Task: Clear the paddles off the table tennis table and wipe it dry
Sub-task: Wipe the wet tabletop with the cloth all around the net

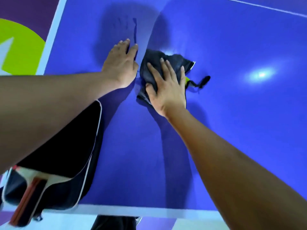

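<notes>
Head view shows us leaning over the blue table tennis table, and we take the dark cloth as our landmark. Our right hand lies flat on top of the cloth, fingers spread and pressing it onto the surface; it is open, pinning the cloth rather than clutching it. Our left hand rests just to the left of the cloth, palm down and open on the bare table, holding nothing and seemingly bracing us.

Beyond the left hand, up and left of the cloth, a dark wet streak and faint smears show on the surface, so we judge the wiping is under way but not finished.

A paddle, black-faced with a red-sided handle, sits well below and to the left of the cloth, at the near left corner under our left forearm. We cannot tell whether it lies on the table or hangs past the edge, nor whether there is one paddle or more. If it is on the table, clearing is still incomplete. No paddles show around the cloth itself.
</notes>
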Demonstrator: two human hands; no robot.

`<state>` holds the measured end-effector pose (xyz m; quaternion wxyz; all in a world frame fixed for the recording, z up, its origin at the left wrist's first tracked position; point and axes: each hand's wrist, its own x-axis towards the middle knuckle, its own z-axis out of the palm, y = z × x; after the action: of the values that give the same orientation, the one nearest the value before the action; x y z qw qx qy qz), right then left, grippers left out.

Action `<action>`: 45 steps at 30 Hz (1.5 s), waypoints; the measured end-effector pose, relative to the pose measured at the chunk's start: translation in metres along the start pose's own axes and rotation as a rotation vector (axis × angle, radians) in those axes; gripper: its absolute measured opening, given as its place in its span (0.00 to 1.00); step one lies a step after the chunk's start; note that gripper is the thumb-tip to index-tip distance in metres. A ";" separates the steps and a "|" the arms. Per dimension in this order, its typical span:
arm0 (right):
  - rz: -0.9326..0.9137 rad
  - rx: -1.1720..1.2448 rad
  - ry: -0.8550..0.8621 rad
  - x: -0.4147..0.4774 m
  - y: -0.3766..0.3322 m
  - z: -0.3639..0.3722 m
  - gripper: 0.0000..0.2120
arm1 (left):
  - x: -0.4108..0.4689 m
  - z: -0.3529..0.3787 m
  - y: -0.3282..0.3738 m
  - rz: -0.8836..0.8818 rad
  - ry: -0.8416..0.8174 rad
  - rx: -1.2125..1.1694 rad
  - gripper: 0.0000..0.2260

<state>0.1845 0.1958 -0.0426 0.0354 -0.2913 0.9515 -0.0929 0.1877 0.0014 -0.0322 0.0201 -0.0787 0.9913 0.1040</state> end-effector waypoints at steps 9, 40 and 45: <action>0.051 0.012 0.053 -0.218 -0.076 0.023 0.30 | -0.137 0.007 0.043 0.014 -0.045 -0.083 0.25; 0.160 -0.045 -0.011 0.037 -0.113 0.024 0.32 | -0.206 -0.051 -0.130 -0.308 -0.002 -0.223 0.26; -0.219 -0.096 -0.073 0.120 -0.172 0.033 0.28 | -0.210 -0.040 -0.127 -0.314 0.005 -0.286 0.26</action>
<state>0.1838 -0.0164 -0.0421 0.0455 -0.3979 0.9154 -0.0399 0.4145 -0.0976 -0.0069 0.0223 -0.2346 0.9420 0.2390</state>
